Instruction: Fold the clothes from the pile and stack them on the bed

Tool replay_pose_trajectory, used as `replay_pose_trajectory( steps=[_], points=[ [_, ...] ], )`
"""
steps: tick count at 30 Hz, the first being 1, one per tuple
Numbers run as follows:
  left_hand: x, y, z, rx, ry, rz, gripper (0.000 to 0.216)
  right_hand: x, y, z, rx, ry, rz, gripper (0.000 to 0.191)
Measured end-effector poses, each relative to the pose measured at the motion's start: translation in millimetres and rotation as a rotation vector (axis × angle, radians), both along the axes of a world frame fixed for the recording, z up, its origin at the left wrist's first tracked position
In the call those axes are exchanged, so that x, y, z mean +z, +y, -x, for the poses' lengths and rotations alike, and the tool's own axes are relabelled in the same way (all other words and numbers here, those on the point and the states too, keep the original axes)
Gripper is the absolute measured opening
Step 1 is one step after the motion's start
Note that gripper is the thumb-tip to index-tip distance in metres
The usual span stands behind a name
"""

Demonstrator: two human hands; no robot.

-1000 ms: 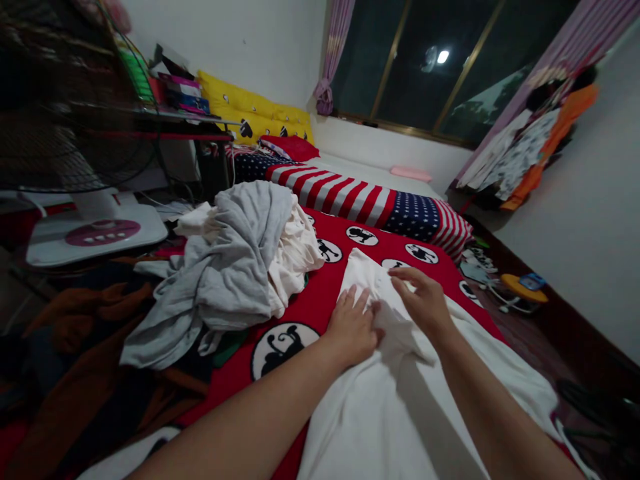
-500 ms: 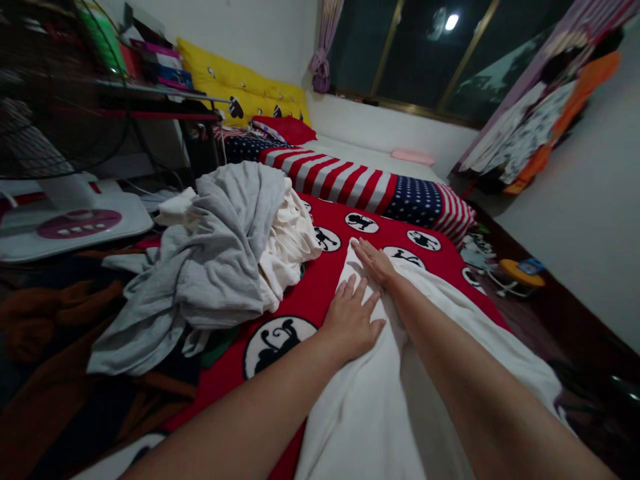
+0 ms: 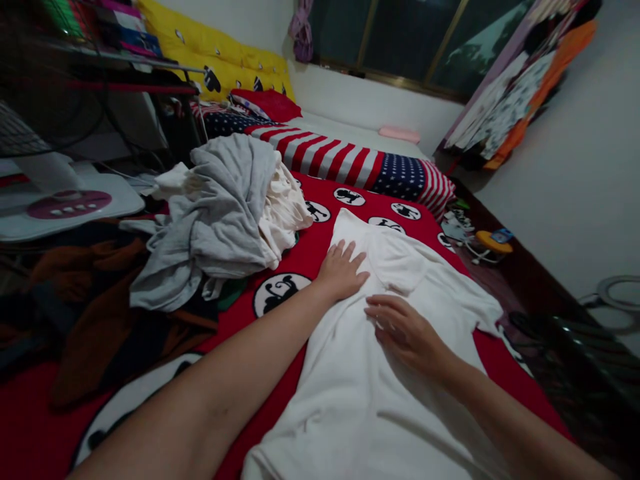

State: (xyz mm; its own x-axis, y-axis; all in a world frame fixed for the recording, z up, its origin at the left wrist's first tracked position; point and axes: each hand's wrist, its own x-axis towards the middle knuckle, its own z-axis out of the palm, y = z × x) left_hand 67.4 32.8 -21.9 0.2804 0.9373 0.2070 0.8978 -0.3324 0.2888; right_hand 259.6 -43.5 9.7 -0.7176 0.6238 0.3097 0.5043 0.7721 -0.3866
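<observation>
A white T-shirt (image 3: 345, 380) lies spread on a red blanket (image 3: 240, 347) with black-and-white round prints, its far edge near the middle of the view. My left hand (image 3: 344, 270) rests flat on the shirt's left side, fingers spread. Closer to me, my right hand (image 3: 407, 330) hovers over or lightly touches the middle of the shirt, fingers a little curled and apart, with nothing visible in them. Folds and creases run through the cloth around both hands.
A heap of grey and cream clothes (image 3: 225, 207) sits to the left, beside dark and brown garments (image 3: 125, 327). A fan base (image 3: 70, 200) stands at far left. Beyond is a bed with a striped flag-pattern cover (image 3: 320, 157). A yellow stool (image 3: 493, 241) stands right.
My right hand has moved back toward me from the shirt's far edge. The shirt's right side is now spread out wider and flatter. My left hand stays pressed on the cloth.
</observation>
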Motion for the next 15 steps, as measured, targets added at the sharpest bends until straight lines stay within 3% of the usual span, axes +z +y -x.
replay_pose_trajectory(
  steps=[4,8,11,15],
  points=[
    [6.1,-3.6,3.3,-0.031,0.012,0.020,0.057,-6.2,-31.9,-8.4,-0.041,0.019,0.046,0.039],
    [10.2,-19.4,24.3,-0.156,-0.018,0.098,0.054,-5.6,-53.2,-9.5,0.003,0.004,0.032,0.043],
    [13.7,-48.6,54.1,-0.279,-0.104,0.170,0.049,-6.2,-68.5,-3.3,0.094,0.005,-0.009,0.041],
    [29.8,-108.6,94.6,-0.341,-0.286,0.255,0.035,-7.6,-82.0,8.3,0.177,0.066,-0.047,0.029]
  ],
)
